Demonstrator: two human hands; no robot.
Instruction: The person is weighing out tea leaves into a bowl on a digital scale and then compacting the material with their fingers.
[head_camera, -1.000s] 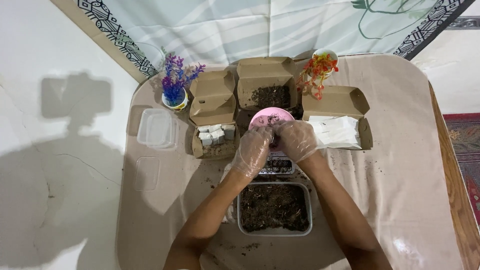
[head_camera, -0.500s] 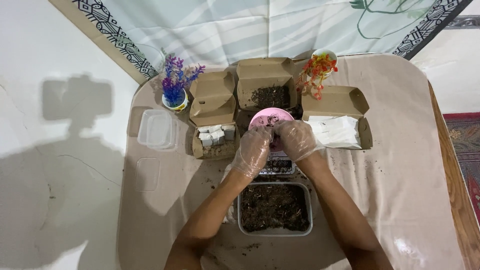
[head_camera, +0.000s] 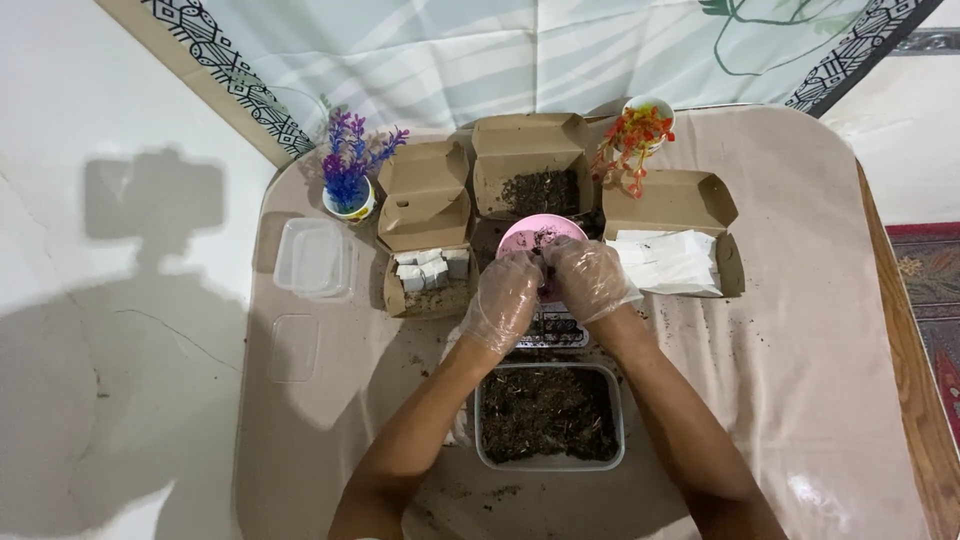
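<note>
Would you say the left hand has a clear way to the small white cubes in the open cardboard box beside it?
Probably yes. The left hand sits just right of the white cubes, the cardboard box has its lid open, and nothing lies between them.

One view only: head camera, worn by the person, looking steeply down and forward over the table (head_camera: 800, 330) from above. Both forearms enter from the bottom edge; the hands sit near frame centre. Middle range: nearly the whole tabletop fits in frame, with white floor at left and a patterned cloth along the top. No second view to overlap.
</note>
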